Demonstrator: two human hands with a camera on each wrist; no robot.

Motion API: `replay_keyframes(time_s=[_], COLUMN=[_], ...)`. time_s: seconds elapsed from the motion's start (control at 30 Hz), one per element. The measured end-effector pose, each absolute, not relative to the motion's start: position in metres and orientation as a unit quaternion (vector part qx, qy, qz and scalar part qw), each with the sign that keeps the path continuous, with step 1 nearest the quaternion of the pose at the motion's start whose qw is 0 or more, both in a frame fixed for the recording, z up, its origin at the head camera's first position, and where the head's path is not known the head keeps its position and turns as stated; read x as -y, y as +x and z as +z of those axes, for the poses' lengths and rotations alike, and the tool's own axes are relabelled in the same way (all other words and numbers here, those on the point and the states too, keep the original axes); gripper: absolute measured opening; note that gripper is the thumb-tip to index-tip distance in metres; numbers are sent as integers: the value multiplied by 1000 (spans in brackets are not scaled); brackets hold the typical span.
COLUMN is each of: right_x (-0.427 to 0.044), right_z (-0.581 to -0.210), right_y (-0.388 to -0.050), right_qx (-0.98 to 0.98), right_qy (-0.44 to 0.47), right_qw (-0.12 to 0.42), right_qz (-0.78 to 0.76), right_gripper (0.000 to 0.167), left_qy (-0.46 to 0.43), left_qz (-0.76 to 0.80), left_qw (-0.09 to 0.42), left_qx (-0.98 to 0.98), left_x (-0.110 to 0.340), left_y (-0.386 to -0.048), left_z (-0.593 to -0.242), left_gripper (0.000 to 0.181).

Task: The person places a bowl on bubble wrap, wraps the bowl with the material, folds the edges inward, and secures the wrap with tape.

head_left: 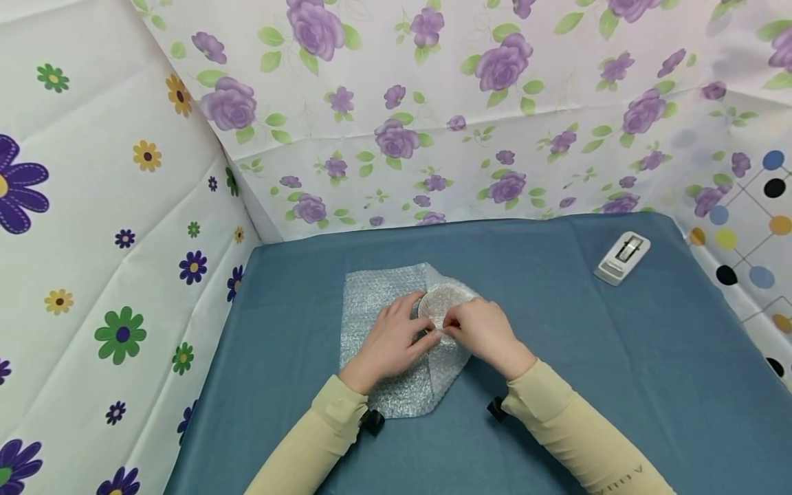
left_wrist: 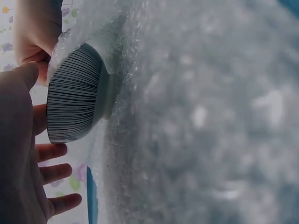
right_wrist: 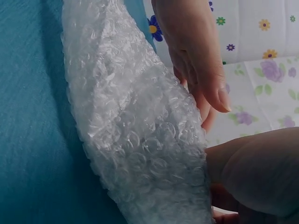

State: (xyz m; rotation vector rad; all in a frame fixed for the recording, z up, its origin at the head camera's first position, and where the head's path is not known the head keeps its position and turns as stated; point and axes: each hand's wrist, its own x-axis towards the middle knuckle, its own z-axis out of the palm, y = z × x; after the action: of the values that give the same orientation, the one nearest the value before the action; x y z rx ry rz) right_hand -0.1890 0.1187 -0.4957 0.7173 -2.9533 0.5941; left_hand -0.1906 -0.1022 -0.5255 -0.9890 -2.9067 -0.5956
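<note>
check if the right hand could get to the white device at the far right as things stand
Probably yes: only blue cloth shows between the right hand and the white device, though that hand pinches the bubble wrap and would likely have to release it first.

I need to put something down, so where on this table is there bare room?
Bare blue tablecloth shows between the right sleeve and the white device, and left of the bubble wrap toward the flower-patterned left sheet. It's crowded mid-table, where the left hand and right hand meet at the bowl and wrap.
</note>
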Motion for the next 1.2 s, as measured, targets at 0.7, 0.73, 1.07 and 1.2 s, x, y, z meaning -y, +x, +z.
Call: replay_keyframes(time_s=[0.7,0.73,1.07,1.2], right_x=[-164,-166,-171,-169], right_z=[-509,-510,-515,-515], right_y=[-197,-197,-195,-194], right_qx=[897,899,910,912], right_qy=[403,401,386,380], right_qw=[116,109,66,67], right_qz=[137,134,134,136], right_gripper=[24,27,34,36], left_qy=[-311,-311,-311,-309], left_qz=[-180,-180,-181,-181], left_qw=[-2,-2,-4,-6], left_qx=[933,933,933,934], left_x=[100,100,99,99], left_y=[-189,-189,-189,-189], left_z=[-521,-521,-522,-522], left_gripper=[45,45,45,45])
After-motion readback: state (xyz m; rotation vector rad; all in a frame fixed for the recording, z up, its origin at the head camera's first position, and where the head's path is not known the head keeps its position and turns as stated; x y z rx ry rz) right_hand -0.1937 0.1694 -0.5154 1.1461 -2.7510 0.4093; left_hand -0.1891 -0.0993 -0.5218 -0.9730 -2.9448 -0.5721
